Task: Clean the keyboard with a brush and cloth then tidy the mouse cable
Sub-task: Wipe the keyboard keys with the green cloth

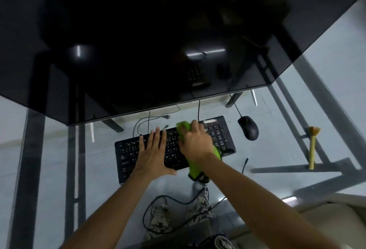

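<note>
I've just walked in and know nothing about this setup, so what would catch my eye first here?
Probably the bright green cloth, gripped by the right hand on the middle of the black keyboard, while the left hand lies flat on the keys beside it. Next, the big dark monitor fills the upper part of the view. On the glass table, a black mouse sits right of the keyboard, and a yellow-handled brush lies further right.

**Keyboard, cloth, brush and mouse**

The black keyboard [174, 145] lies flat and slightly askew. My green cloth [195, 166] is bunched across its right half and trails off its near edge. The black mouse [248, 128] sits right of the keyboard; the upright, yellow-handled brush [313, 145] lies farther right.
</note>
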Motion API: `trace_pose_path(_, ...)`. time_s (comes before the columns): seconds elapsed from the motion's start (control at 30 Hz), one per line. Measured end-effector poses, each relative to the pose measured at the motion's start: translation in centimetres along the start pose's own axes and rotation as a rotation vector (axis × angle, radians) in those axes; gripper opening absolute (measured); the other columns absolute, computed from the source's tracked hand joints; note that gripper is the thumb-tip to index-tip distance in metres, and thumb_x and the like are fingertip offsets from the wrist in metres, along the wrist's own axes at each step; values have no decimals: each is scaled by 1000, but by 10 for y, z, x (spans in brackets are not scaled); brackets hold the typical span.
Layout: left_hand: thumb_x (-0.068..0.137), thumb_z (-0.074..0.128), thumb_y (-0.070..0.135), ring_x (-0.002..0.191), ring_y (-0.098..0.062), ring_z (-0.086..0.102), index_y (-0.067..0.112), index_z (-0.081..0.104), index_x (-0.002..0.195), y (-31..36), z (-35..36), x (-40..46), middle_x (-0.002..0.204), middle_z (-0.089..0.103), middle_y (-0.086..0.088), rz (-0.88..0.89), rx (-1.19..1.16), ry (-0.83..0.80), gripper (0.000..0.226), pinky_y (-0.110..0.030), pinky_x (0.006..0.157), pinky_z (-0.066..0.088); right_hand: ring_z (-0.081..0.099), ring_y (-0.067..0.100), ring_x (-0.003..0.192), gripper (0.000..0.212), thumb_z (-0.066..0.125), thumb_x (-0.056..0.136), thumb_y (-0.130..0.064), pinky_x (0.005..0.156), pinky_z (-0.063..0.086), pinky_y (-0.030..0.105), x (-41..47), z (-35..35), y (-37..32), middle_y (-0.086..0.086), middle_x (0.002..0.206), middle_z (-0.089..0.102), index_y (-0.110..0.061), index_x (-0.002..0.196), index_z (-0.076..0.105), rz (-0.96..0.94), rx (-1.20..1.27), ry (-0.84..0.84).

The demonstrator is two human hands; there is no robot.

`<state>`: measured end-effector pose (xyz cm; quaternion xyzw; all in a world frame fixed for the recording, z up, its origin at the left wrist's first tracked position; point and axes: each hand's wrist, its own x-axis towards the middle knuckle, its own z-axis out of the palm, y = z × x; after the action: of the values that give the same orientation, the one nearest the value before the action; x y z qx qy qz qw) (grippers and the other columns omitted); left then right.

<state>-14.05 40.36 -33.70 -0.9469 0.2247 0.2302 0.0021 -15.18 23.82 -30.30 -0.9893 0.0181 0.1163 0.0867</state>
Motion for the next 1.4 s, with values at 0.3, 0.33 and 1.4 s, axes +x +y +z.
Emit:
trace_pose_path(0.3, 53, 67, 78, 145, -28, -17, 13, -23, 146, 12, -13, 2, 158, -18, -12, -61, 44, -74, 146, -54, 108, -19, 48, 29, 107, 39, 42, 96, -41, 74, 56, 39, 6, -14, 73, 12, 117, 44, -22, 130, 44, 75, -28, 2)
trace_pose_path(0.33, 52, 67, 78, 145, -29, -17, 12, -23, 146, 14, -14, 3, 158, -18, -12, -72, 50, -80, 146, -55, 108, -18, 49, 30, 108, 40, 43, 96, -40, 74, 57, 39, 4, -12, 62, 13, 118, 44, -22, 131, 43, 6, -19, -13)
trace_pose_path(1.4, 82, 65, 44, 145, -30, -16, 40, -3, 147, 46, -12, 1, 149, -28, 0, 95, 37, -37, 94, -55, 109, -16, 48, 30, 100, 38, 42, 95, -37, 60, 52, 34, 17, -23, 140, 14, 113, 45, -16, 126, 48, 95, -49, -16)
